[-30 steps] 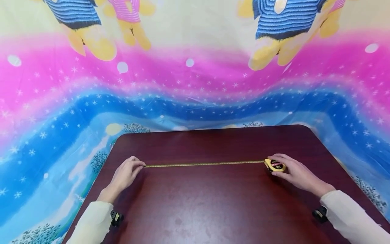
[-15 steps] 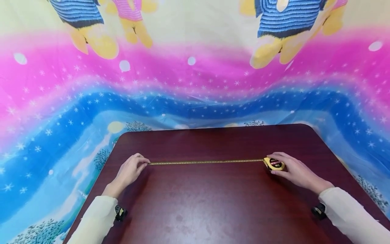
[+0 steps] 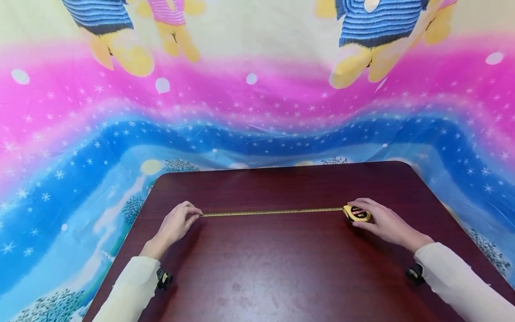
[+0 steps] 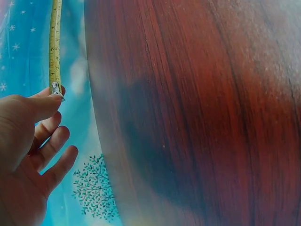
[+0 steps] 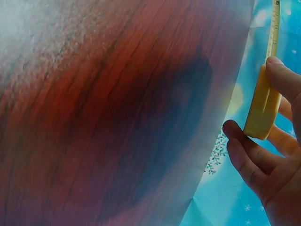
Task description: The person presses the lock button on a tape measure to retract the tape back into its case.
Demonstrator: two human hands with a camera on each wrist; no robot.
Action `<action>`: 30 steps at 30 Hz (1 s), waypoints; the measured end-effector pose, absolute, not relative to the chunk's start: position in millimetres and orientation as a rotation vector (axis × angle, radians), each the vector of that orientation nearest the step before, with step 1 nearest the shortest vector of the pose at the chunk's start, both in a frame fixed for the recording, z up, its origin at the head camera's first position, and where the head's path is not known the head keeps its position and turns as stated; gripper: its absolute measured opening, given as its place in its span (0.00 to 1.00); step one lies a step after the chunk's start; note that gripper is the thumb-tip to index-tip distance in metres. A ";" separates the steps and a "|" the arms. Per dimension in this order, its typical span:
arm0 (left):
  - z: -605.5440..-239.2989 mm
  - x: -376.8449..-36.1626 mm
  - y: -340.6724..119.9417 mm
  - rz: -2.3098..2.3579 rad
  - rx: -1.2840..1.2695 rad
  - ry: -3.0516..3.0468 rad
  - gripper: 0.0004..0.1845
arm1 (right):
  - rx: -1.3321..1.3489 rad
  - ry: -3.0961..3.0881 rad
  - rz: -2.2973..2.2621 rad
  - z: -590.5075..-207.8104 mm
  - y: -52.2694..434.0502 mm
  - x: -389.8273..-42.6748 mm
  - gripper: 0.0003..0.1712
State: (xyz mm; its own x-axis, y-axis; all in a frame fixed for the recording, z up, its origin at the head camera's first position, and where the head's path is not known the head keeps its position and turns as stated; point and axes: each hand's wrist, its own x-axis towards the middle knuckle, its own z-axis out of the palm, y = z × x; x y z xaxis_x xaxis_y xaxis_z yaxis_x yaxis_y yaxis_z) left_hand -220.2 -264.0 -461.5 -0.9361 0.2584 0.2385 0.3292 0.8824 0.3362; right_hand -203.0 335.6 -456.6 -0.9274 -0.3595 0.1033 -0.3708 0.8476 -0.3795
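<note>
A yellow tape measure (image 3: 357, 213) with a black label is gripped by my right hand (image 3: 384, 223) at the right of the head view. Its yellow blade (image 3: 273, 212) runs out straight to the left, held above the table. My left hand (image 3: 175, 226) pinches the metal end hook (image 4: 56, 88) between thumb and forefinger, the other fingers loosely bent. In the right wrist view the case (image 5: 263, 103) shows edge-on, with my right thumb (image 5: 282, 77) near the slot where the blade comes out.
Below both hands lies a dark red-brown wooden table (image 3: 257, 259) with rounded far corners. A patterned cloth (image 3: 249, 103) in pink, blue and cream hangs behind and around it. Black wrist cameras (image 3: 164, 278) sit at the pale sleeves (image 3: 128, 290).
Both hands have come closer together, the left moving right and the right slightly left. The stretch of blade between them is shorter. Neither hand has let go.
</note>
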 end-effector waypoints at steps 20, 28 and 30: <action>-459.5 -221.4 -255.5 -0.563 -0.458 -2.893 0.06 | 0.611 -2.989 0.625 -460.0 324.1 -205.1 0.35; -460.9 -223.5 -250.3 -0.564 -0.479 -2.885 0.05 | 0.615 -2.981 0.629 -458.5 321.1 -206.0 0.35; -461.5 -223.3 -249.0 -0.562 -0.485 -2.885 0.06 | 0.621 -2.973 0.631 -457.7 320.1 -206.4 0.35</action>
State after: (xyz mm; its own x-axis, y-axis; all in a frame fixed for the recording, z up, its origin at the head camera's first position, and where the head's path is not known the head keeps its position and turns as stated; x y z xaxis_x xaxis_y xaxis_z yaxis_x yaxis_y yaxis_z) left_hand -223.3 -249.0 -461.5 -0.9342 0.2825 0.2178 0.3436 0.8766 0.3369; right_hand -206.4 320.1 -457.7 -0.9190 -0.3758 0.1194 -0.3919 0.8370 -0.3818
